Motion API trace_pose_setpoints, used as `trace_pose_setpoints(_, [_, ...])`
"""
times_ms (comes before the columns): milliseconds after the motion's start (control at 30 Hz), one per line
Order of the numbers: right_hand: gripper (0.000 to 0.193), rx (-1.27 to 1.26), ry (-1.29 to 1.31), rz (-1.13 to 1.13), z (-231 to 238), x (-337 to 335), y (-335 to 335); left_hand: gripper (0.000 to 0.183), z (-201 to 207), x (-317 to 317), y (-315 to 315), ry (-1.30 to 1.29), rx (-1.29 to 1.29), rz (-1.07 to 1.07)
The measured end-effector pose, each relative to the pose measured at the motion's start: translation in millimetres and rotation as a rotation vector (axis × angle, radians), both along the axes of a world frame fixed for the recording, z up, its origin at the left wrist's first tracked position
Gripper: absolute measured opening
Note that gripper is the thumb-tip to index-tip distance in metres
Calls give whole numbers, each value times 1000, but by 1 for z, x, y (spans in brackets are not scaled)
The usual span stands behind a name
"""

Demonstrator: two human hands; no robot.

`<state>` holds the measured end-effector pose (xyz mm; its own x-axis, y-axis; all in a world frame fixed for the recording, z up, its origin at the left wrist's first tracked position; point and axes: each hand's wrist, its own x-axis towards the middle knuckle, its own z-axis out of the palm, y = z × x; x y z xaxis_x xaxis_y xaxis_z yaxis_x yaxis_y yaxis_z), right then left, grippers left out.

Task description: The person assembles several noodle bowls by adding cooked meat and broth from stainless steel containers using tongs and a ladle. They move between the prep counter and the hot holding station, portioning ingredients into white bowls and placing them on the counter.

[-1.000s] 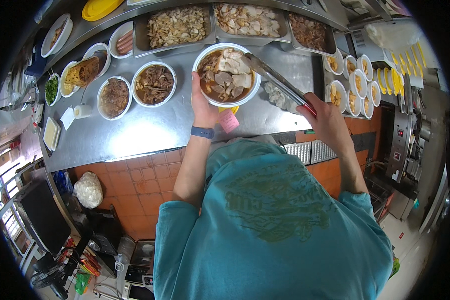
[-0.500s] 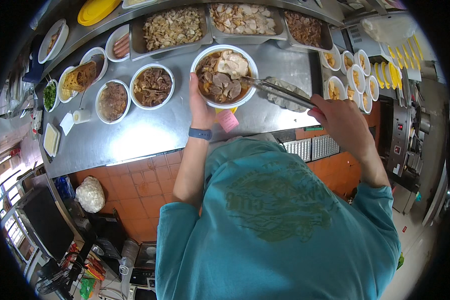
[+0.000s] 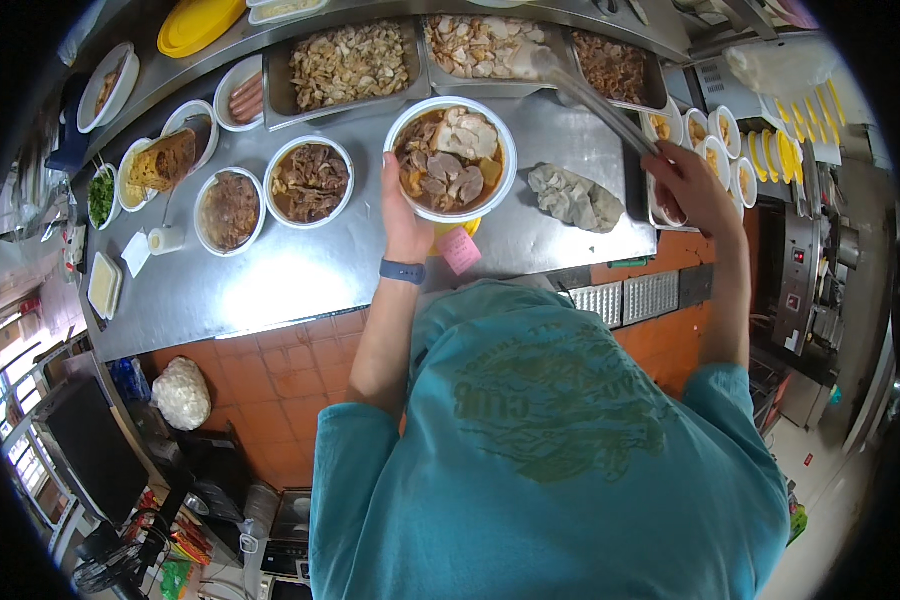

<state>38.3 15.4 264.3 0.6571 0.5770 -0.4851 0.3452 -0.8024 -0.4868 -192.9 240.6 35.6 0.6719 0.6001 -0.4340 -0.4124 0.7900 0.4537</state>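
Note:
My left hand (image 3: pixel 406 222) grips the rim of a white bowl (image 3: pixel 448 213) and holds it tilted toward me above the counter. Sliced dark meat (image 3: pixel 454 182) and a few pale slices (image 3: pixel 467 132) lie in brown broth inside. In my right hand (image 3: pixel 692 187) is a pair of metal tongs (image 3: pixel 602 106), its fingers closed round the near end. The blurred tips of the tongs reach the right part of a metal tray of pale sliced meat (image 3: pixel 482 50). Below the bowl a pink note (image 3: pixel 458 250) hangs beside a yellow lid (image 3: pixel 457 232).
A crumpled grey cloth (image 3: pixel 574 197) lies right of the bowl. Trays of sliced pieces (image 3: pixel 348 66) and shredded dark meat (image 3: pixel 610 68) line the back. Bowls of meat (image 3: pixel 310 180) stand leftward, past them chopped greens (image 3: pixel 101 196). Several small white tubs (image 3: pixel 727 130) crowd the right end.
The tongs have left the bowl and swung up to the pale meat tray, with my right hand moving up and right. The bowl has stayed in my left hand, slightly lower.

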Motion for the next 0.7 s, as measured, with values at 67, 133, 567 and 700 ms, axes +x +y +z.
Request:
trace_pose_setpoints(67, [33, 30, -15, -34, -35, 26, 22, 61, 3, -5, 0, -15, -17, -3])
trace_pose_setpoints(133, [34, -1, -46, -110, -66, 38, 45, 60, 6, -13, 0, -45, -57, -5])
trace_pose_setpoints(567, [51, -121, -600, 657, -101, -14, 227, 58, 15, -72, 4, 86, 0, 107])
trace_pose_setpoints(700, [53, -290, -624, 784, -122, -21, 310, 58, 10, -82, 2, 69, -15, 138])
